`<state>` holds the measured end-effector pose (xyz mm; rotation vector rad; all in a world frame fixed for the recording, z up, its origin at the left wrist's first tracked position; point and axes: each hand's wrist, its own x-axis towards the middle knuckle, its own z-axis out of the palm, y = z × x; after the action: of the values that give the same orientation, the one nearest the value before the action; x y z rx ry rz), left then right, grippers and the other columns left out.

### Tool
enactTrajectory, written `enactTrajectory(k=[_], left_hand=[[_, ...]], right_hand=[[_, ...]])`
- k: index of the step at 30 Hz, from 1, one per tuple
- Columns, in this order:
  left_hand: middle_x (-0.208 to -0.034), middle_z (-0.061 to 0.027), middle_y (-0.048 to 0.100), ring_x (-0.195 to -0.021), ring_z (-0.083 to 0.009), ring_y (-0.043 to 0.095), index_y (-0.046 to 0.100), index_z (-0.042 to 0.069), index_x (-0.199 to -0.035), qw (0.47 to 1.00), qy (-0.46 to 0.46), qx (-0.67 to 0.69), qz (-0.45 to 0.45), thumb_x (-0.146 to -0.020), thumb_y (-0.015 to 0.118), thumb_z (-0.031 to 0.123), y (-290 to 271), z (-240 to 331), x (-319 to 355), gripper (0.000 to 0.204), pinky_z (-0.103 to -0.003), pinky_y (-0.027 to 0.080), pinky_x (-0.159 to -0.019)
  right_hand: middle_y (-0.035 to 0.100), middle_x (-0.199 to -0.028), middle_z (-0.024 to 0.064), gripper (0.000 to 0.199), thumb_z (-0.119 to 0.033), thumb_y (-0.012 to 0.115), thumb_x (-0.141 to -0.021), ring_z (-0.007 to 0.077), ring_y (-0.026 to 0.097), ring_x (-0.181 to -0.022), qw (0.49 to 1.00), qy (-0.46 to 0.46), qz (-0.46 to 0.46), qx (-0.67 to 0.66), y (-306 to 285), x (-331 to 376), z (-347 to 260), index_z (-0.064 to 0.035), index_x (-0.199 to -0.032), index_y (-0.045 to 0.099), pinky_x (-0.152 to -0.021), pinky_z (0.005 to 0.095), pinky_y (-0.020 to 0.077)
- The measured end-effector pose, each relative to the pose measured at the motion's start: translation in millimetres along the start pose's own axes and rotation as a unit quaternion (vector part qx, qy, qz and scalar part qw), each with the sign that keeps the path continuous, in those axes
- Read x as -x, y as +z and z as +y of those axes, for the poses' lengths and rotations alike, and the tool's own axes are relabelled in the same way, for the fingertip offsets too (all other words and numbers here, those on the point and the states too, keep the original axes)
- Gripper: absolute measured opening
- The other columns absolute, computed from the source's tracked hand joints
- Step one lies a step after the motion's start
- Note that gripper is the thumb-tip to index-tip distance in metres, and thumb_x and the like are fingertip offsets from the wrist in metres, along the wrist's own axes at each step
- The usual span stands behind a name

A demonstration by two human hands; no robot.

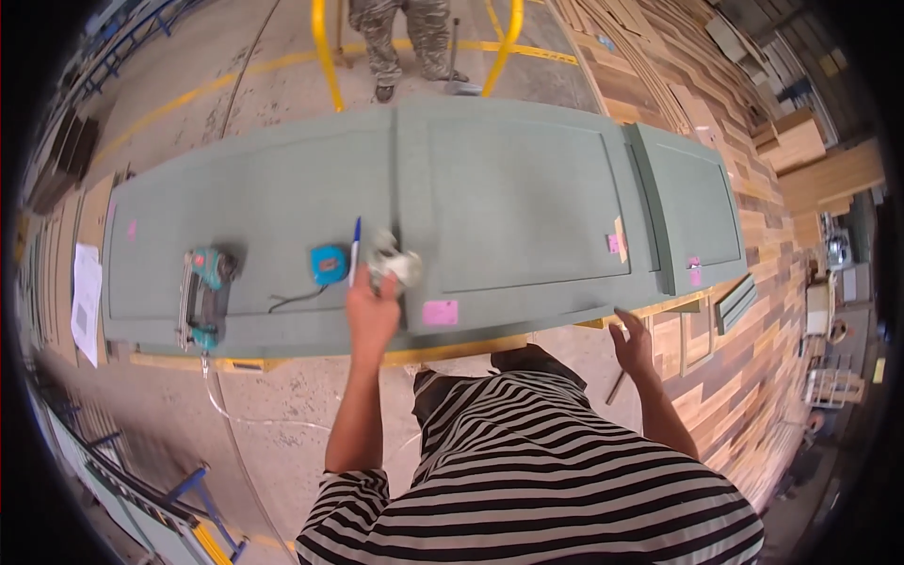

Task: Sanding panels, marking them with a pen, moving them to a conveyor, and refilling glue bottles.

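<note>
Handling the crumpled white thing (399, 267) appears to be the step now, as I judge it from where I stand. It is on the green panels, close to the seam between the left panel (264, 188) and the middle panel (518, 202). The person's left hand (375, 303) is at it, with fingers bent and a little apart, but the movement makes a blur, so I cannot tell if the grip is closed. A blue pen (356, 247) stands out along the same fingers; whether it is held or only lies there, I also cannot tell. The right hand (635, 347) is at the front edge, its fingers loosely spread, and seems to hold nothing. To do this well, I would keep the white thing softly bunched under the fingertips and move it with light, even pressure, so that the smooth surface is not marked. The pen point should be turned away from the panel, and the pink note (440, 313) should not be rubbed. It is also wise to keep clear of the blue tape measure (329, 266) just beside, and of the teal power tool (208, 297) farther left, because a sleeve or elbow could push them.
</note>
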<state>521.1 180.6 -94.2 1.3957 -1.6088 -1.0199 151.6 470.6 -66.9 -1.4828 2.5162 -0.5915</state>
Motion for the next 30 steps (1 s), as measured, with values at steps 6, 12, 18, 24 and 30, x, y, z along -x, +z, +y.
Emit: enactTrajectory(k=[6, 12, 18, 24, 30], left_hand=[[-0.096, -0.0269, 0.063, -0.093, -0.0431, 0.061, 0.058, -0.005, -0.106, 0.976, 0.140, -0.127, 0.106, -0.086, 0.063, 0.022, 92, 49, -194, 0.034, -0.043, 0.048, -0.080], [-0.091, -0.0234, 0.066, -0.085, -0.0357, 0.064, 0.060, -0.003, -0.102, 0.873, 0.077, -0.434, -0.209, -0.078, 0.062, 0.019, 133, 41, -386, 0.033, -0.042, 0.049, -0.074], [-0.089, -0.0137, 0.065, -0.082, -0.0213, 0.060, 0.061, -0.004, -0.106, 0.866, 0.044, -0.393, -0.306, -0.086, 0.057, 0.016, 274, 107, -387, 0.028, -0.036, 0.047, -0.074], [-0.098, -0.0222, 0.064, -0.094, -0.0336, 0.062, 0.058, -0.004, -0.110, 0.841, 0.225, -0.335, -0.361, -0.088, 0.059, 0.016, 498, 201, -304, 0.029, -0.039, 0.046, -0.084], [-0.096, -0.0211, 0.064, -0.089, -0.0334, 0.062, 0.057, -0.003, -0.109, 0.876, 0.258, -0.250, -0.323, -0.089, 0.059, 0.017, 602, 247, -246, 0.028, -0.039, 0.046, -0.082]], right_hand=[[0.064, -0.110, 0.0159, 0.030, -0.009, 0.068, -0.080, 0.0355, 0.059, -0.106, 0.995, -0.058, 0.077, 0.017, 2, -87, 61, -0.0032, -0.110, 0.064, -0.090, 0.0432, 0.0475], [0.060, -0.114, 0.0136, 0.032, -0.019, 0.072, -0.077, 0.0321, 0.057, -0.110, 0.951, -0.275, 0.054, -0.128, 9, -135, 90, -0.0061, -0.105, 0.064, -0.098, 0.0461, 0.0450], [0.060, -0.116, 0.0125, 0.039, -0.026, 0.075, -0.075, 0.0297, 0.056, -0.115, 0.950, -0.239, 0.078, -0.186, 4, -131, 127, -0.0070, -0.108, 0.064, -0.101, 0.0446, 0.0441], [0.061, -0.115, 0.0122, 0.037, -0.023, 0.074, -0.076, 0.0290, 0.057, -0.111, 0.944, -0.202, 0.096, -0.242, 9, -128, 140, -0.0064, -0.107, 0.064, -0.100, 0.0438, 0.0448], [0.062, -0.110, 0.0125, 0.033, -0.022, 0.073, -0.076, 0.0287, 0.059, -0.105, 0.942, -0.175, 0.130, -0.254, 11, -127, 138, -0.0053, -0.103, 0.065, -0.097, 0.0438, 0.0462]])
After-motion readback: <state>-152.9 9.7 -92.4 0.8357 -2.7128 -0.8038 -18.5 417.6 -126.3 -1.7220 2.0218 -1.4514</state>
